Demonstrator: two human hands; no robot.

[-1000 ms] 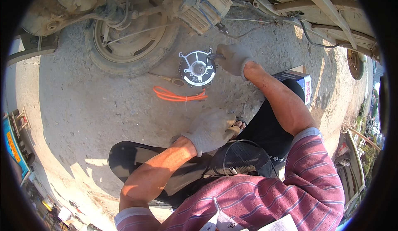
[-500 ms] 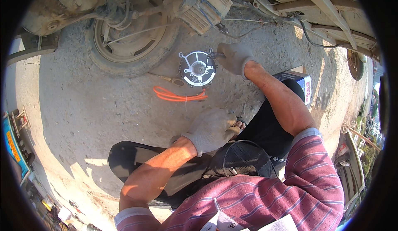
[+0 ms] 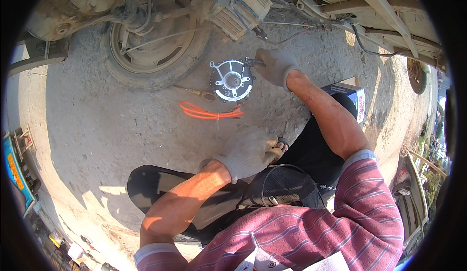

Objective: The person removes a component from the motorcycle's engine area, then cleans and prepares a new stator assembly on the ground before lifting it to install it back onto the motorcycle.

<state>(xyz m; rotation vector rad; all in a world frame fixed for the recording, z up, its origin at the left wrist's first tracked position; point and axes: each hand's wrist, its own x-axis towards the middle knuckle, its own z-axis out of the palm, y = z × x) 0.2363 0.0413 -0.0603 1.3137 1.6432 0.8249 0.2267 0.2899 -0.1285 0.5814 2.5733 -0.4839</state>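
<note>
A round black-and-silver motor (image 3: 226, 69) lies flat on the ground ahead of me, its hub facing up. My right hand (image 3: 275, 67), in a grey work glove, is closed round the black ribbed cable (image 3: 253, 63) at the motor's upper right edge. Nearer to me, my gloved left hand (image 3: 249, 151) sits low between my legs, beside my sandalled foot (image 3: 282, 147). Its fingers are curled, and whatever they may hold is hidden. A tied bundle of orange tubing (image 3: 206, 111) lies just below the motor, with a wooden-handled screwdriver (image 3: 197, 92) beside it.
A dusty wheel (image 3: 154, 52) and axle stand at the upper left. Over the motor hangs a finned metal housing (image 3: 238, 10) with loose wires. Vehicle frame rails (image 3: 382, 8) cross the upper right. A blue-and-white box (image 3: 348, 95) stands beyond my right knee.
</note>
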